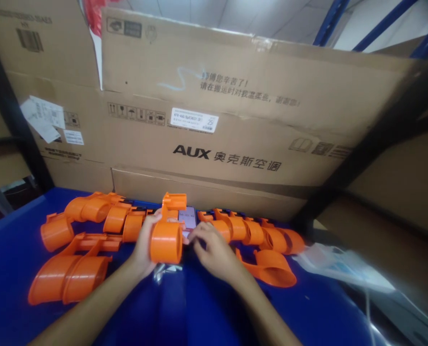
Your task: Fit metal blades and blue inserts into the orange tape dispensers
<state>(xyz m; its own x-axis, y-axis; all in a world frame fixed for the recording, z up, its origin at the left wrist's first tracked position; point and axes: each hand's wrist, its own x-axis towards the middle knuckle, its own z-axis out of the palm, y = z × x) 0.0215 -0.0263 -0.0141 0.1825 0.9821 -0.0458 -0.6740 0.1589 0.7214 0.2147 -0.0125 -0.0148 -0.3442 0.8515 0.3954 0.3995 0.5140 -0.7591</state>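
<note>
My left hand (145,242) is closed around an orange plastic part (165,242), a wide ring with an arm and a ribbed end sticking up. Just to its right, my right hand (210,247) has its fingers curled in a pinch; whatever lies between the fingertips is too small to make out. A phone (188,217) with a lit screen stands behind the two hands. Small shiny metal pieces (167,270) lie on the blue surface (206,312) below the held part. Nearest my right wrist lies another orange part (271,266).
More orange parts (69,276) lie at the left, and several others form a row (248,230) on the right. A cardboard wall (228,129) rises behind, between dark posts (361,154). A clear plastic bag (336,262) rests at the right edge.
</note>
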